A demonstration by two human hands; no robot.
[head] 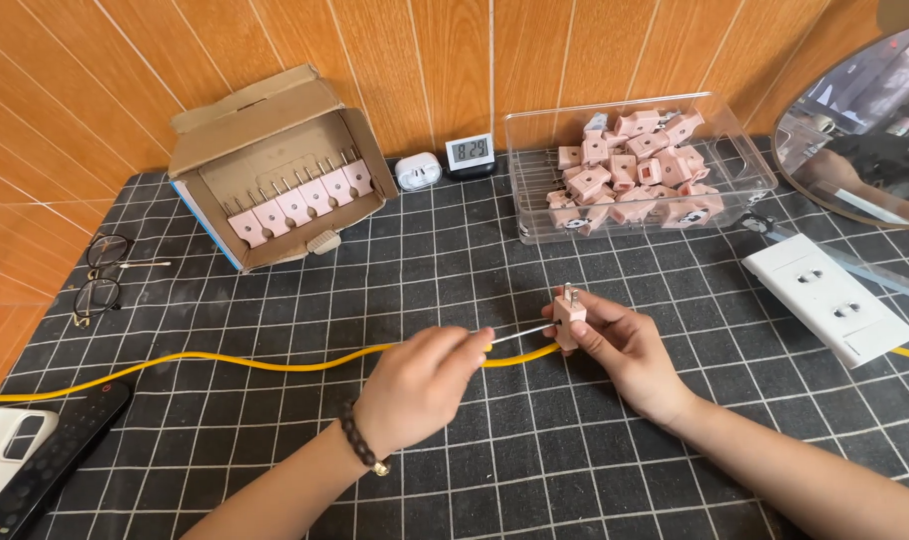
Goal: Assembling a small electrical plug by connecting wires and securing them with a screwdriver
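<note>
My right hand (625, 348) holds a pink two-pin plug (569, 312) upright, its metal pins pointing up. My left hand (415, 385) pinches a thin silver tool (520, 332), likely a screwdriver, whose tip touches the side of the plug. A yellow cable (225, 360) runs across the mat from the left edge, passing under my hands. A bead bracelet (360, 438) sits on my left wrist.
An open cardboard box (275, 165) holds a row of pink plugs at the back left. A clear plastic bin (635, 165) holds several more. A white socket strip (843, 298) lies at right. Glasses (100, 275), a remote (60, 445), a small clock (471, 152) and a round mirror (865, 120) surround the gridded mat.
</note>
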